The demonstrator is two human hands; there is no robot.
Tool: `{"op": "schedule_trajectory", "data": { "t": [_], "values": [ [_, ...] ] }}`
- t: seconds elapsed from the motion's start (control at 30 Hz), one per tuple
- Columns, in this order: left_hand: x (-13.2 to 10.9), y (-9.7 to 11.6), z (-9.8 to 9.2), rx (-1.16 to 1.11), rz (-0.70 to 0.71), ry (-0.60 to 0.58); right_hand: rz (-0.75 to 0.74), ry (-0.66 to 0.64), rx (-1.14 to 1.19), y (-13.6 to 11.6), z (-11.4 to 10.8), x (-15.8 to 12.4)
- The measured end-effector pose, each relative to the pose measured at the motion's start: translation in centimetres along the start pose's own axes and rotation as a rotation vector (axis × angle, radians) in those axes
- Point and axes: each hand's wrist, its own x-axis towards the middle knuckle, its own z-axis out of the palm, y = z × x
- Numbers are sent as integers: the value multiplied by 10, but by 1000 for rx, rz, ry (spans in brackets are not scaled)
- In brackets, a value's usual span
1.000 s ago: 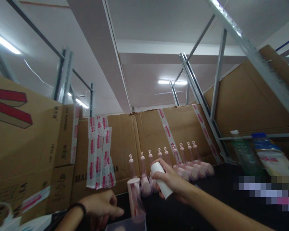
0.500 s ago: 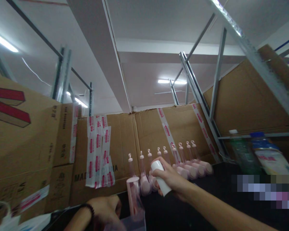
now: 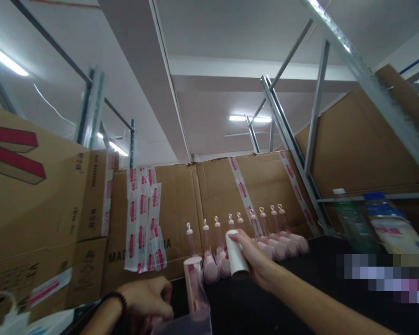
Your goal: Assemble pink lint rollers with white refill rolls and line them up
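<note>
My right hand [image 3: 256, 260] is closed around a white tube [image 3: 236, 256], held tilted above the dark surface. Its lower end looks hollow. At the lower left, my left hand [image 3: 148, 300] has curled fingers; what lies in them is hidden, with something pinkish blurred beneath. A clear plastic piece [image 3: 186, 323] is close to its fingertips. Just right of that hand stands a clear tube with pink contents [image 3: 194, 284]. Behind my right hand, several clear, pink-bottomed tubes with looped pink caps [image 3: 210, 265] form a row against the cardboard.
Cardboard panels [image 3: 174, 195] with red-and-white tape back the dark surface [image 3: 237, 307]. On the right are a green bottle [image 3: 352, 223] and a blue-lidded jar [image 3: 393, 223]. Metal shelf posts [image 3: 289, 135] rise behind. A white cable [image 3: 12, 302] sits at the lower left.
My right hand has turned the white tube more upright, so its lower opening now shows. My left hand has risen slightly and its fingers are more curled.
</note>
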Motion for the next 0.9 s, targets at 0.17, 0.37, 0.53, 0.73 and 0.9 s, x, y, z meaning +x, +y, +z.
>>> {"op": "schedule_trajectory", "data": {
  "t": [0.17, 0.37, 0.53, 0.73, 0.9],
  "values": [
    [-3, -12, -30, -158, 154, 304, 59, 125, 164, -4, 0, 2],
    [7, -9, -55, -359, 431, 754, 44, 170, 201, -7, -1, 5],
    [0, 18, -50, -452, 691, 788, -68, 165, 359, -8, 4, 5],
    [-4, 39, -28, -520, 761, 651, -174, 18, 433, -13, 9, 2],
    [-1, 43, -17, -543, 778, 500, -192, -103, 281, -10, 11, 0]
  ]
}}
